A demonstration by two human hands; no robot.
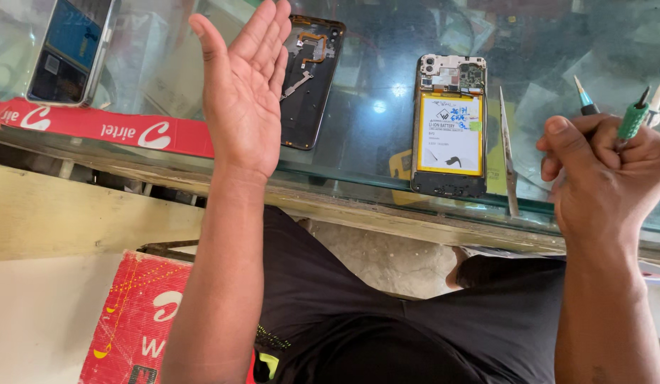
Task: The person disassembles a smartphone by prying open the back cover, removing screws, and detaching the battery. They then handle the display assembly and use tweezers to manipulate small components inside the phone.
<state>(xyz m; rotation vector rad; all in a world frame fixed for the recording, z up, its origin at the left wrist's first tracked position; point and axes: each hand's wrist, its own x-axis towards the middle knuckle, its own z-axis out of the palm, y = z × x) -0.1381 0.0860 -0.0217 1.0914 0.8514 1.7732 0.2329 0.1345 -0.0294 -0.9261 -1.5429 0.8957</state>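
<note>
The right hand (604, 178) is curled around a green-handled screwdriver (633, 119), so most of the tool is hidden in the fist. A second tool with a blue tip (583, 95) pokes up behind the fingers, and its handle cannot be seen. The phone with the dark screen (70, 46) is cut off by the top edge. The things under the glass counter (372, 99) are blurry behind shine. Both arms run off the bottom edge.

Red strip sign (109, 126) along counter edge; yellow-white battery label (450, 134); dark phone screen (70, 50) top left.
</note>
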